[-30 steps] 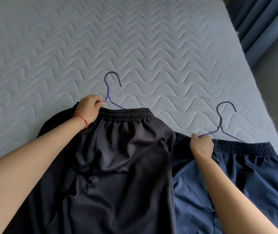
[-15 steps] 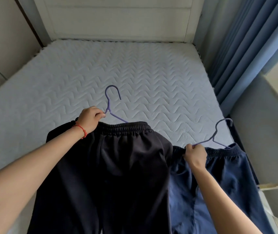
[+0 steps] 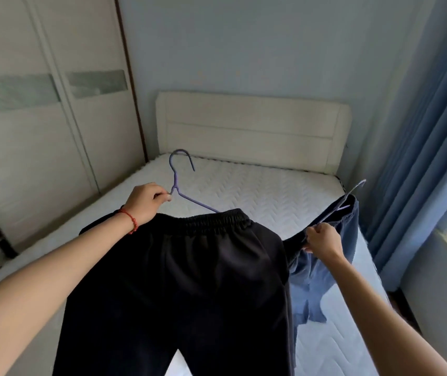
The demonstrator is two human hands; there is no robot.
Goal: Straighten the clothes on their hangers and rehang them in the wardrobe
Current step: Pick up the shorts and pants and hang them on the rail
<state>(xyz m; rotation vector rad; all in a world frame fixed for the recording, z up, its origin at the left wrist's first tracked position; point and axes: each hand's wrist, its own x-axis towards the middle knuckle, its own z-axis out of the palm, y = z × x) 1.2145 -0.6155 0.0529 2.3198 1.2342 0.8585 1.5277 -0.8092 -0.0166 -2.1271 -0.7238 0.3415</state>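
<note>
Left hand (image 3: 146,203) gripping black trousers' hanger (image 3: 180,183), right hand (image 3: 322,240) — blue trousers' hanger (image 3: 345,203)

A bed (image 3: 257,191) with a white quilted mattress stood against a pale blue wall (image 3: 244,44), its cream padded headboard (image 3: 252,126) at the far end. Blue curtains (image 3: 428,131) hung just beside the bed's right edge.
</note>
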